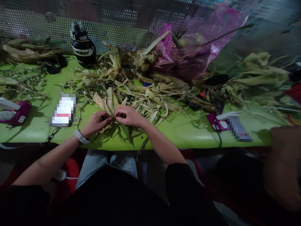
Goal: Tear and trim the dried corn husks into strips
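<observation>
My left hand point(97, 122) and my right hand point(129, 115) meet over the near edge of a green table point(42, 125). Both pinch pale dry corn husk leaves point(109, 105) fanned out in front of me, fingers closed on the strips. A white band sits on my left wrist. A large heap of husks and stalks point(138, 78) lies just beyond my hands.
A black bottle point(82, 44) stands at the back. A pink plastic bag point(195, 47) lies among husks at the back right. A blurred white card point(63, 110) is left of my hands, a purple tool point(14, 112) at far left. Another person's arm point(284, 163) shows at right.
</observation>
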A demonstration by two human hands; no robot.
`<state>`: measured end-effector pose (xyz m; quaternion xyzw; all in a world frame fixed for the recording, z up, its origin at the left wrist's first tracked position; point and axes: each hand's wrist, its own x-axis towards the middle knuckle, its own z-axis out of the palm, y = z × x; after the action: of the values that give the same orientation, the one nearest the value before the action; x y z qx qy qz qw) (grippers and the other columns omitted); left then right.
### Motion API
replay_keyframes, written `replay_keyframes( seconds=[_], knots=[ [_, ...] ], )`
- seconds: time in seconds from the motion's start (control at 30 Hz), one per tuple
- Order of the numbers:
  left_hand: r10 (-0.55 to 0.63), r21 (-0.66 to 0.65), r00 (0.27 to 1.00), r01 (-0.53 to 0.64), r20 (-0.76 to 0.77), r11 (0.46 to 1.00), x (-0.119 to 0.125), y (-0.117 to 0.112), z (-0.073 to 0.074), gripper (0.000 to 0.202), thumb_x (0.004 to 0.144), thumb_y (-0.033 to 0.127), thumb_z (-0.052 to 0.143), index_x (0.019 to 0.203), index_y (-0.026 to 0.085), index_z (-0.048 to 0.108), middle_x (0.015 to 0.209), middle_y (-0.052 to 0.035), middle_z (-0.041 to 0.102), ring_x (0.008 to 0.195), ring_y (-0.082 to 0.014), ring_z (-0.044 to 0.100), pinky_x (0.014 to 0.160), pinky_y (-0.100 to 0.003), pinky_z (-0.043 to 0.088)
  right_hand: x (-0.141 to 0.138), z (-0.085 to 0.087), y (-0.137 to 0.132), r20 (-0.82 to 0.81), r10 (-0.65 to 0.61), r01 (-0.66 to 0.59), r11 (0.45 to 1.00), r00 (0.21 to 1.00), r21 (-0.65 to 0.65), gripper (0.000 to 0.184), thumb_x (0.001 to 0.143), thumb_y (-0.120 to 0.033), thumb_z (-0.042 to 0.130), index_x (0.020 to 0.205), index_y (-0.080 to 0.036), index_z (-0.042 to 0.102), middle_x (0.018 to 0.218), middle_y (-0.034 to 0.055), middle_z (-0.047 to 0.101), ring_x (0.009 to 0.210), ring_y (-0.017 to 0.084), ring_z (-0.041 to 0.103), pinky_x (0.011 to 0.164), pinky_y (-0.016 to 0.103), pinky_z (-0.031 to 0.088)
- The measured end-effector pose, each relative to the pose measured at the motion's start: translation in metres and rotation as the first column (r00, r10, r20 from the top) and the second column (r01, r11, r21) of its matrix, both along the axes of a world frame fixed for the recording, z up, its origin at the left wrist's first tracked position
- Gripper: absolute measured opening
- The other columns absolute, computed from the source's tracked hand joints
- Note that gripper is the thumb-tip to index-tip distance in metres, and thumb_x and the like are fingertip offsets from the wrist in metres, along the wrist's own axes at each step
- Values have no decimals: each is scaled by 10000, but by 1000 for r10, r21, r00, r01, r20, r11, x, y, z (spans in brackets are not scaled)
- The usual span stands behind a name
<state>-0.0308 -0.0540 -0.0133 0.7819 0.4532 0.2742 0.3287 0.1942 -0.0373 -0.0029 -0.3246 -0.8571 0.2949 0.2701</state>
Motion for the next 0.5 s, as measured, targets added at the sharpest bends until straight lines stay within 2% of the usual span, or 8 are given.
replay_keyframes(
  seconds=[0.1,0.2,0.27,0.37,0.43,0.5],
  knots=[
    [2,-40,1000,-1,31,999,0,-1,1,320,875,468,597,805,161,650,743,-22,637,714,-143,554,654,-260,439,11,10,6,-102,-30,15,990,994,-143,133,836,-265,600,867,-151,659,942,63,634,820,145,579,787,305,475],
    [-2,-54,999,5,48,999,0,-1,2,312,883,457,588,794,162,640,734,-19,622,716,-143,544,663,-262,436,16,18,8,-163,-16,-40,943,987,-330,172,833,-314,642,872,-147,659,923,51,643,818,135,585,779,296,485],
    [-3,-47,998,6,59,999,1,-1,3,299,880,450,588,787,170,634,746,-26,618,724,-152,548,683,-278,440,15,20,7,-246,-16,-100,887,969,-451,187,833,-332,660,845,-148,628,1021,65,658,814,118,595,773,283,496],
    [1,-8,996,0,86,1000,3,-3,7,262,859,433,611,761,189,618,795,-48,619,775,-180,569,745,-314,459,8,16,3,-378,-72,-196,757,923,-623,235,842,-372,661,839,-157,566,1117,81,661,701,79,598,622,221,475],
    [-1,33,991,-4,136,999,3,-4,9,233,843,410,630,750,198,605,851,-66,621,839,-197,581,803,-332,467,1,11,2,-420,-111,-241,678,901,-695,268,833,-400,672,853,-161,554,984,58,685,614,68,583,507,181,401],
    [-13,41,976,4,219,999,3,-6,10,216,837,390,638,757,195,591,899,-78,624,882,-199,585,839,-338,470,-4,5,3,-447,-161,-257,630,880,-733,297,807,-416,698,846,-165,545,831,18,675,546,58,556,441,160,328]
  ],
)
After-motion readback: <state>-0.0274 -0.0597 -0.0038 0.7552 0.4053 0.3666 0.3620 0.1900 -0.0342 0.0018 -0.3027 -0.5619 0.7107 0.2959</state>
